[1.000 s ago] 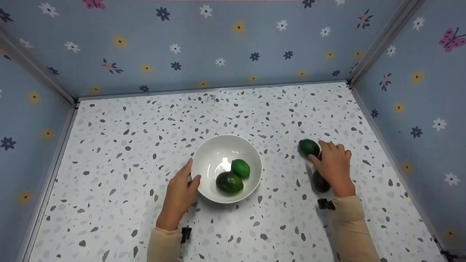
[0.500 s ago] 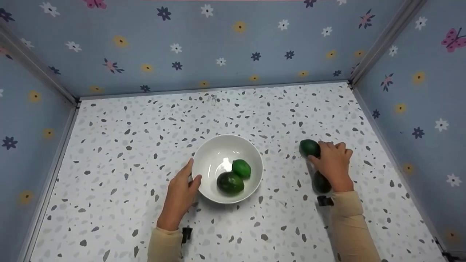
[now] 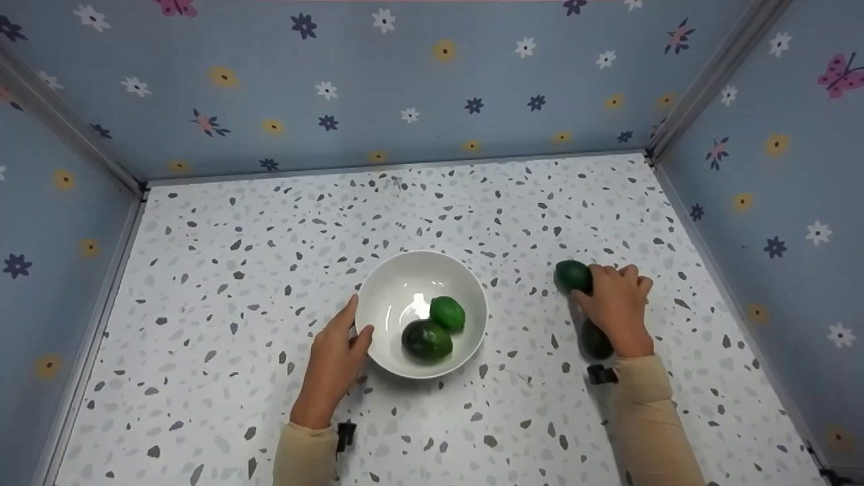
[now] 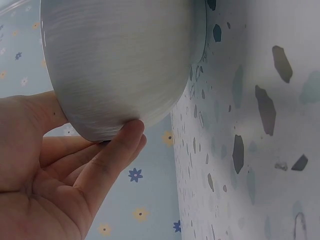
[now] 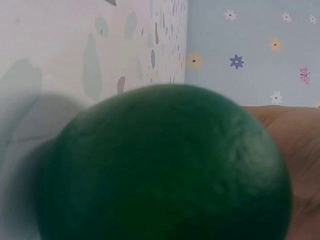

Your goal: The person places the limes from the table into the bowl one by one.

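A white bowl (image 3: 378, 290) stands on the speckled table, holding a bright green lime (image 3: 447, 313) and a larger dark green avocado (image 3: 426, 340). My left hand (image 3: 332, 358) holds the bowl's left rim, thumb at the edge and fingers against the outer wall (image 4: 120, 65). To the right, my right hand (image 3: 617, 304) grips a dark green oval fruit (image 3: 572, 277) by its right side, between thumb and fingers. Below that palm lies another dark avocado (image 3: 594, 341), partly covered by the hand. Close-up green fruit (image 5: 165, 165) hides most of the hand in the right wrist view.
Blue flower-print panels (image 3: 405, 81) close off the back and both sides of the table (image 3: 270, 223). Grey metal rails (image 3: 715, 74) run along the corners. A small black clip (image 3: 346, 435) sits at the left wrist, with a similar one (image 3: 601, 374) at the right.
My right hand has shifted very slightly, its fingers settling closer around the oval fruit. The left hand, the bowl and the fruit inside look the same.
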The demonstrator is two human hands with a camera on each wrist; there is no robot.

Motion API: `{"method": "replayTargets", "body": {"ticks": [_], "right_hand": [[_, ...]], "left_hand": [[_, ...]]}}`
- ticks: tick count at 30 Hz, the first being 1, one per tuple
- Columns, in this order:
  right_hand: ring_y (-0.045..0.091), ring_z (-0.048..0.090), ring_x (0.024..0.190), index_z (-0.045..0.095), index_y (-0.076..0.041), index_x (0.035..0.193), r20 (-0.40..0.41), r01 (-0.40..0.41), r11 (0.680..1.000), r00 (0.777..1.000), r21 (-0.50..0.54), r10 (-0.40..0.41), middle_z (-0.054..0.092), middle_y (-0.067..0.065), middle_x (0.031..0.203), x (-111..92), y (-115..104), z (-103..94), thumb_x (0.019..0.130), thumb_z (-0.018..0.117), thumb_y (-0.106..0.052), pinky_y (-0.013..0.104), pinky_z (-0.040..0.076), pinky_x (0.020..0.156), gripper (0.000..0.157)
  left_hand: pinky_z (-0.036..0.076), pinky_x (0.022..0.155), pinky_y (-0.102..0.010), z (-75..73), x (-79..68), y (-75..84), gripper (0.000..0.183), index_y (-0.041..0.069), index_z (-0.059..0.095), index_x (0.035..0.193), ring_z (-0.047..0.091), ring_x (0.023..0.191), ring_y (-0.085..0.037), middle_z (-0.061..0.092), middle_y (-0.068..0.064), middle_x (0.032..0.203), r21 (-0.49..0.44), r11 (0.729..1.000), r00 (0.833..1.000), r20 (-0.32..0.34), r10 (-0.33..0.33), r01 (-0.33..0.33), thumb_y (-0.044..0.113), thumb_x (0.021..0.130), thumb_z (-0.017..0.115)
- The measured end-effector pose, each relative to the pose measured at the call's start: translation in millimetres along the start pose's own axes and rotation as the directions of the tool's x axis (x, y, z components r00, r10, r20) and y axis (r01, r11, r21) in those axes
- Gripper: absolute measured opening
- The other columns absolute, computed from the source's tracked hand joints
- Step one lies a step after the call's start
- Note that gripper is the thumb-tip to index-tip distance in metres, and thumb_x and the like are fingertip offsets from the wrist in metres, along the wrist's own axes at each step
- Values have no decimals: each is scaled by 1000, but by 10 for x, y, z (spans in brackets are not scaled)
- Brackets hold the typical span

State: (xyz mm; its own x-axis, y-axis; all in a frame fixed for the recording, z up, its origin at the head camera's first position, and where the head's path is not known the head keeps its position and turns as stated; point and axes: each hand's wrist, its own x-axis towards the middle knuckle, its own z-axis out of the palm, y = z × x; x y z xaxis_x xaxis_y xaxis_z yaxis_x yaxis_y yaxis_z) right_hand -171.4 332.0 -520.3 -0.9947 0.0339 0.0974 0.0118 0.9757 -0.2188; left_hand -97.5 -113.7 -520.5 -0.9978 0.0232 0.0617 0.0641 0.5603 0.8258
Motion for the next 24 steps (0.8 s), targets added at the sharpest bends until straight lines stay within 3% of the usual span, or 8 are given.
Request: {"method": "replayTargets", "body": {"ticks": [14, 24], "right_hand": [[41, 42, 91, 66, 3, 112, -18, 25, 1000, 1000, 13, -25, 65, 26, 102, -38, -4, -9, 86, 77, -32, 60, 31, 79, 45], [41, 44, 89, 68, 4, 111, -118, 72, 997, 990, 6, -71, 67, 25, 103, -66, -30, -16, 82, 79, -32, 59, 33, 75, 48]], "left_hand": [[54, 99, -40, -5, 1, 15, 61, -5, 37, 151, 44, 136, -35, 43, -22, 150, -3, 1000, 1000, -2, -14, 14, 7, 98, 64], [54, 99, -39, -1, 5, 21, 60, -5, 37, 151, 44, 136, -34, 44, -21, 150, -1, 1000, 1000, -2, -9, 9, 8, 98, 63]]}}
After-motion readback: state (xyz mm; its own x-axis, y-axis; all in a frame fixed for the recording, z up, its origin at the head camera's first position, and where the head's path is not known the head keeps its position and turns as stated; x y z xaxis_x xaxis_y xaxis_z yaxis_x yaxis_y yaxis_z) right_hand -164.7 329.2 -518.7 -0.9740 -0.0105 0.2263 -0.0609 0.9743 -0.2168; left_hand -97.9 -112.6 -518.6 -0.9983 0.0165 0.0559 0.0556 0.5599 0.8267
